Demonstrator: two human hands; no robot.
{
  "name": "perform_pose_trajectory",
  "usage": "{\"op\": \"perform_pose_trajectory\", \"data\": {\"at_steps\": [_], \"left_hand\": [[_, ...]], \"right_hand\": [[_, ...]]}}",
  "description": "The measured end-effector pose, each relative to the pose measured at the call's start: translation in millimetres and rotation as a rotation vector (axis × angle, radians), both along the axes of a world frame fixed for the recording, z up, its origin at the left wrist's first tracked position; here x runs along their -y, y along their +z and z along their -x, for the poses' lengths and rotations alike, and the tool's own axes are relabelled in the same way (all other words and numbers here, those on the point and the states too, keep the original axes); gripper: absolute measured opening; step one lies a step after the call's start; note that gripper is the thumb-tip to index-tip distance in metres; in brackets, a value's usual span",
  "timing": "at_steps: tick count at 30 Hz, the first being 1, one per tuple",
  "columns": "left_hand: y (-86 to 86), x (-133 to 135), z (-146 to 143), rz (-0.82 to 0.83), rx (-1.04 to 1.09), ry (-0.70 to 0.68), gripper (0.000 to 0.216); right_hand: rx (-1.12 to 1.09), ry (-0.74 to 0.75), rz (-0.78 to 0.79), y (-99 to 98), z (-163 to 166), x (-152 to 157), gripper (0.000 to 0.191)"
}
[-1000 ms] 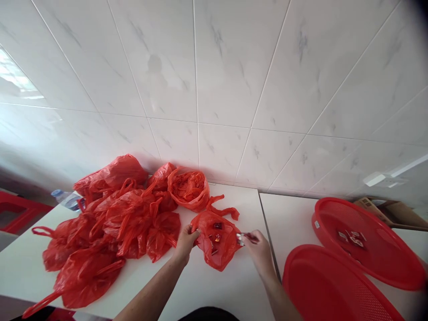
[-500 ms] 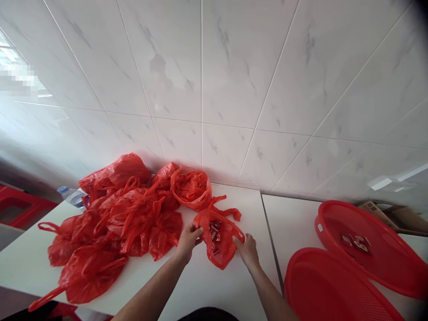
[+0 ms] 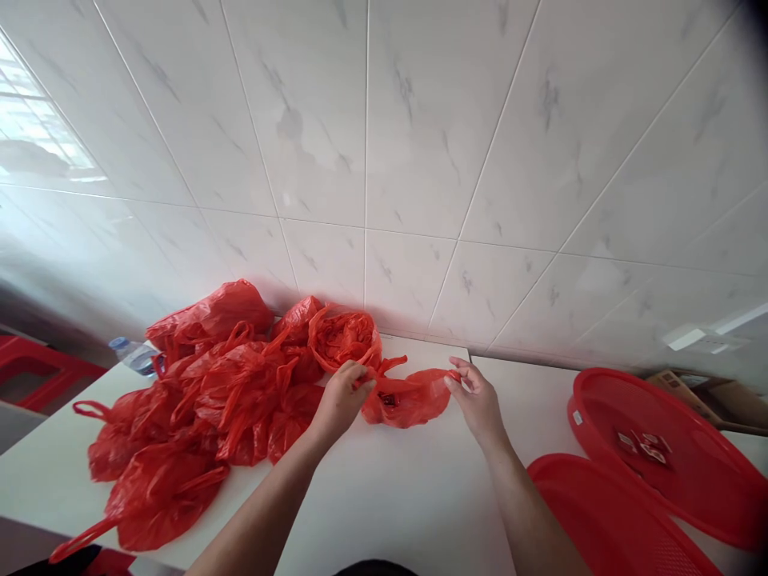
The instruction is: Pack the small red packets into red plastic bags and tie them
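A thin red plastic bag (image 3: 414, 404) is stretched between my two hands over the white table. Small dark wrapped pieces (image 3: 389, 399) show inside it near its left end. My left hand (image 3: 346, 398) is closed on the bag's left edge. Its right edge is pinched in my right hand (image 3: 478, 398), between thumb and fingers. Just behind my left hand stands another red bag (image 3: 345, 338), its mouth round and wide, stuffed with crumpled red plastic.
Several filled red bags (image 3: 234, 384) are heaped on the left of the white table (image 3: 372, 496), beside a clear bottle (image 3: 135, 356). At right are a red basin (image 3: 690, 448) holding a few small packets, a red basket (image 3: 606, 512) and a cardboard box (image 3: 714, 398). A tiled wall (image 3: 414, 264) rises behind.
Both hands have moved up and apart, drawing the bag's mouth wide. The bag's front has lifted away from the table's near side, and fewer of the wrapped pieces show.
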State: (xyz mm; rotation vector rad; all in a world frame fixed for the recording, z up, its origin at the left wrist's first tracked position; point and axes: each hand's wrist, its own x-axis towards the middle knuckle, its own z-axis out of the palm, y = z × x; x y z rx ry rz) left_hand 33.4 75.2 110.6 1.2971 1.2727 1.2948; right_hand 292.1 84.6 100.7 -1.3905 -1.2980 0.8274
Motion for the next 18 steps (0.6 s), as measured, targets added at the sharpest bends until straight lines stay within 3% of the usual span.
{"op": "perform_pose_trajectory", "data": {"at_steps": [4,7,12,15,18], "left_hand": [[27.9,7,-14,-0.123,-0.188,-0.177,0.008],[33.8,10,-23,-0.109,-0.178,-0.24,0.006],[15.1,13,-35,-0.059,-0.137,-0.295,0.01],[-4.6,19,-38,-0.064,-0.158,-0.22,0.015],[-21.5,28,-38,-0.181,-0.293,-0.175,0.025]], "right_hand": [[-0.478,0.149,0.105,-0.7,27,6,0.032],[-0.527,0.191,0.188,-1.4,44,17,0.039],[-0.189,0.538,0.279,-4.9,57,30,0.034],[-0.077,0.504,0.269,-13.9,59,28,0.04],[-0.18,0.419,0.265,-22.5,61,26,0.043]]}}
